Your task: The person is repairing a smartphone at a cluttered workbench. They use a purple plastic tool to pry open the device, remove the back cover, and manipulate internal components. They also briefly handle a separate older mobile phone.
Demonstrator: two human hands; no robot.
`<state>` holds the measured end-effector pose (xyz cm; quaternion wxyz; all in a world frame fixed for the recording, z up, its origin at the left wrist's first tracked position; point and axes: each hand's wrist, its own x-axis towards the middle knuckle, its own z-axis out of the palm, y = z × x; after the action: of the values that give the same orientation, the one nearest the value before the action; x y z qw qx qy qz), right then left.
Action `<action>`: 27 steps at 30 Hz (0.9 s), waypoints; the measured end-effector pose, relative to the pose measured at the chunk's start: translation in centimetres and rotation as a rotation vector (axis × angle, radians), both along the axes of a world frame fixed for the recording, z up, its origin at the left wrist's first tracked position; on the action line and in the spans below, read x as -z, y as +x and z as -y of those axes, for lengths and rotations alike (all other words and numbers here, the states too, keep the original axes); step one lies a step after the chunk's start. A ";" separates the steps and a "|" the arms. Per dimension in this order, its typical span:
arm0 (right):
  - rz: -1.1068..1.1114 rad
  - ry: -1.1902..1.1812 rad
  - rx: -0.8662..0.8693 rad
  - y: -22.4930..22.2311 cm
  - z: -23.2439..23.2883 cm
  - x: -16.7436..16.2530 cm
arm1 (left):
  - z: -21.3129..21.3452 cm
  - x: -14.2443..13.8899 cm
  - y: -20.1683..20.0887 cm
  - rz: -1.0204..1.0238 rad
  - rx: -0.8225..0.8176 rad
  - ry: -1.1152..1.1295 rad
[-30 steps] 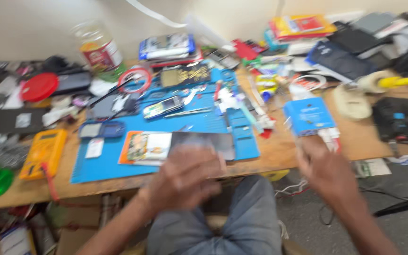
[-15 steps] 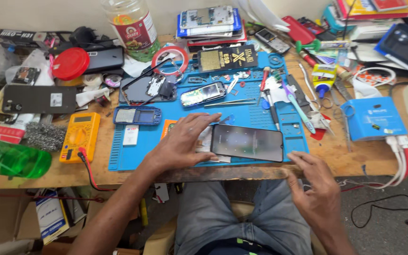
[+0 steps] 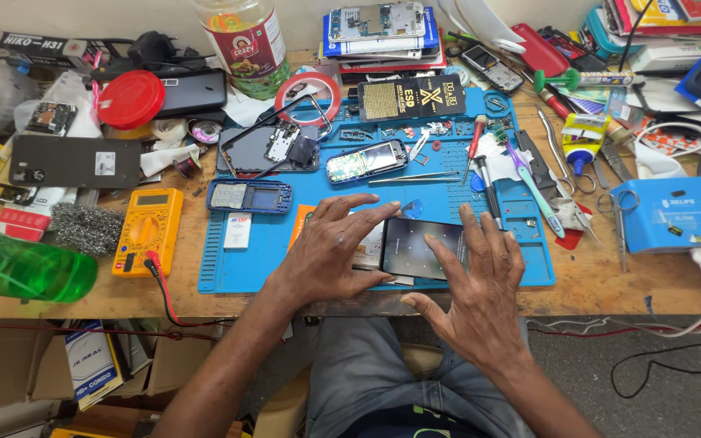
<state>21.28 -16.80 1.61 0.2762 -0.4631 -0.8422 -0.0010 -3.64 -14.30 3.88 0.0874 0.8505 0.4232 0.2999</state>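
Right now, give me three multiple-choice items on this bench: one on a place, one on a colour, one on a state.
1. Where does the multimeter lie?
A. left of the mat
B. on the mat
C. right of the blue box

2. What colour is the lid by the jar?
A. green
B. red
C. white

3. How are the hands placed on the dark phone?
A. both clenched in fists
B. lifted clear of it
C. flat, fingers spread

Key: 1 A, the yellow meter sits on bare wood off the mat's left edge. 2 B, the round lid is red. 3 C, the left hand and right hand lie open, fingers on the phone.
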 end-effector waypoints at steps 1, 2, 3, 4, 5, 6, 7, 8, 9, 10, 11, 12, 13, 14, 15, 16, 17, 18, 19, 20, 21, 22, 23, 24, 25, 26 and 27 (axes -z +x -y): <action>0.008 0.006 -0.010 0.0 -0.1 -0.1 | 0.0 0.0 0.0 -0.009 -0.003 0.012; 0.016 0.012 -0.021 -0.1 -0.3 -0.2 | 0.0 0.1 -0.1 -0.008 -0.002 0.018; 0.025 0.019 -0.031 -0.2 -0.4 -0.3 | 0.0 0.1 -0.1 -0.006 0.000 0.023; 0.037 0.020 -0.036 -0.3 -0.4 -0.3 | 0.0 0.1 -0.1 -0.003 0.001 0.027; 0.050 0.020 -0.041 -0.4 -0.4 -0.3 | 0.1 0.1 -0.1 0.001 -0.002 0.016; 0.062 0.020 -0.046 -0.5 -0.3 -0.2 | 0.1 0.0 -0.1 0.004 -0.005 0.004; 0.070 0.009 -0.057 -0.5 -0.2 -0.1 | 0.2 0.0 -0.1 0.008 -0.007 -0.011; 0.078 -0.003 -0.068 -0.5 0.0 0.0 | 0.2 0.0 -0.1 0.008 -0.004 -0.008; 0.086 -0.012 -0.080 -0.3 0.2 0.2 | 0.3 0.0 -0.1 0.008 -0.001 -0.004; 0.082 -0.007 -0.094 -0.1 0.5 0.3 | 0.2 0.0 -0.1 0.006 0.000 0.004; 0.079 -0.001 -0.109 0.1 0.8 0.5 | 0.2 0.0 -0.2 0.006 -0.001 0.002; 0.076 0.004 -0.124 0.5 1.0 0.6 | 0.2 0.0 -0.2 0.005 -0.002 -0.001; 0.074 0.003 -0.086 0.9 1.1 0.8 | 0.2 0.0 -0.2 0.004 0.000 -0.008; 0.071 0.001 -0.045 1.4 1.3 0.8 | 0.2 0.1 -0.2 0.003 0.001 -0.013; 0.068 0.002 -0.005 1.8 1.3 0.9 | 0.2 0.1 -0.2 0.002 0.001 -0.016; 0.047 -0.004 0.004 1.9 1.5 0.9 | 0.1 0.1 -0.2 0.001 0.000 -0.015; 0.026 -0.009 0.011 2.0 1.7 0.9 | 0.1 0.1 -0.2 0.004 -0.009 -0.018; 0.007 -0.016 0.018 2.0 1.8 0.9 | 0.2 0.1 -0.2 0.007 -0.018 -0.023; 0.040 -0.003 -0.013 1.8 1.8 0.8 | 0.2 0.1 -0.2 0.010 -0.026 -0.030; 0.070 0.011 -0.041 1.4 1.8 0.7 | 0.2 0.1 -0.1 0.011 -0.016 -0.018; 0.098 0.027 -0.069 0.9 1.8 0.5 | 0.1 0.1 -0.1 0.011 -0.006 -0.003; 0.088 0.009 -0.030 0.5 1.5 0.2 | 0.2 0.1 -0.2 0.009 -0.002 0.009; 0.079 -0.014 0.003 0.2 1.1 0.0 | 0.3 0.1 -0.2 0.003 0.002 -0.004; 0.073 -0.039 0.036 -0.2 0.8 -0.3 | 0.3 0.1 -0.3 -0.001 0.004 -0.018; 0.108 -0.021 -0.027 -0.5 0.9 -0.5 | 0.3 0.0 -0.4 -0.007 0.008 -0.025; 0.142 0.004 -0.085 -0.7 0.9 -0.7 | 0.3 0.0 -0.4 0.004 0.013 -0.006; 0.178 0.030 -0.140 -0.7 0.9 -0.8 | 0.3 0.0 -0.4 0.015 0.021 0.014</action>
<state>20.54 -17.70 2.43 0.2065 -0.3969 -0.8936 -0.0355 -4.06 -14.58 3.88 0.0878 0.8533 0.4113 0.3083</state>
